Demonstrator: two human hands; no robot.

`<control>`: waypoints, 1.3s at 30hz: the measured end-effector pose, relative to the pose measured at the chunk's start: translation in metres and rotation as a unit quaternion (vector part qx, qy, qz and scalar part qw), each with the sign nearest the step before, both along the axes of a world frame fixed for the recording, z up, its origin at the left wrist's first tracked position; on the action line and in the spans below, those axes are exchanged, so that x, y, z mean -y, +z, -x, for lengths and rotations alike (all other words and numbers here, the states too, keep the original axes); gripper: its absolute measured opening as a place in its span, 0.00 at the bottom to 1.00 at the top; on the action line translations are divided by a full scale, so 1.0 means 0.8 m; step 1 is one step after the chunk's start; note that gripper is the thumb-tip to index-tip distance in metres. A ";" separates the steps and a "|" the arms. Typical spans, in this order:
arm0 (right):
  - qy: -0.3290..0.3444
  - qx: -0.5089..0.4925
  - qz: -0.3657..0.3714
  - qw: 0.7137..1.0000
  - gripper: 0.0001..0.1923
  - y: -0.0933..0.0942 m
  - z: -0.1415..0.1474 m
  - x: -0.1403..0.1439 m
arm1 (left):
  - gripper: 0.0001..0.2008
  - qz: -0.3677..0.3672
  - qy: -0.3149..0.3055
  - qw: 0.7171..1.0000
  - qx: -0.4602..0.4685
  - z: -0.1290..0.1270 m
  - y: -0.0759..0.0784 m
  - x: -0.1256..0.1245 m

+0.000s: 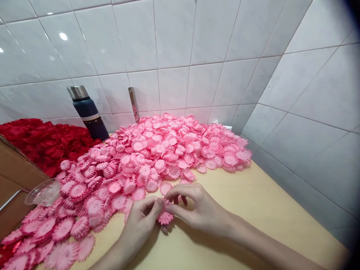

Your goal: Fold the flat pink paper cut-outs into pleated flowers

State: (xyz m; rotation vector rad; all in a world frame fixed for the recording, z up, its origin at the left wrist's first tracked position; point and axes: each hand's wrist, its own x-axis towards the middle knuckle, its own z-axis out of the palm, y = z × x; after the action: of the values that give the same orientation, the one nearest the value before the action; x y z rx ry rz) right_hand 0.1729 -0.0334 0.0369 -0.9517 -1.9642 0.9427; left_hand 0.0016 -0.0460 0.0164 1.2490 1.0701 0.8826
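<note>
Between my two hands is a small pink artificial flower (165, 218) with notched petals, held just above the table. The thumb and fingers of my left hand (143, 217) pinch it from the left. My right hand (194, 206) has its thumb and forefinger closed on its upper right side; its other fingers are curled. The flower's centre is partly hidden by my fingertips. Right behind my hands spreads a large heap of pink scalloped petal discs (157, 150), many with a small hole in the middle.
A pile of red petals (53, 142) lies at the left, beside a cardboard box (17, 180) and a clear plastic dish (42, 193). A dark blue bottle (90, 114) and a metal strip (134, 104) stand by the tiled wall (174, 41). The pale table (253, 213) ends at the right wall.
</note>
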 end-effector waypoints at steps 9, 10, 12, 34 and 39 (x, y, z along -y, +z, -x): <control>-0.196 -0.051 0.024 0.979 0.09 -0.012 -0.010 -0.017 | 0.12 0.035 0.017 0.999 0.018 -0.008 0.001 0.005; -0.225 -0.058 0.040 0.972 0.11 -0.012 -0.014 -0.021 | 0.12 0.035 0.020 0.999 0.013 -0.009 0.001 0.005; -0.264 -0.058 0.040 0.962 0.19 -0.011 -0.020 -0.029 | 0.13 0.032 0.019 0.999 0.007 -0.010 0.002 0.006; -0.174 -0.058 0.040 0.982 0.07 -0.005 -0.009 -0.016 | 0.11 0.018 0.007 1.000 -0.008 -0.010 0.007 0.005; -0.302 -0.050 -0.035 0.951 0.18 -0.003 -0.029 -0.033 | 0.14 0.034 0.020 0.999 0.010 -0.011 0.004 0.006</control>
State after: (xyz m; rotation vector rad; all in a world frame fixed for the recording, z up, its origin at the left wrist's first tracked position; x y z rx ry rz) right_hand 0.1960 -0.0069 0.0347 -1.3286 -1.4670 0.5498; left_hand 0.0101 -0.0505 0.0198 1.1640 1.1038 0.8809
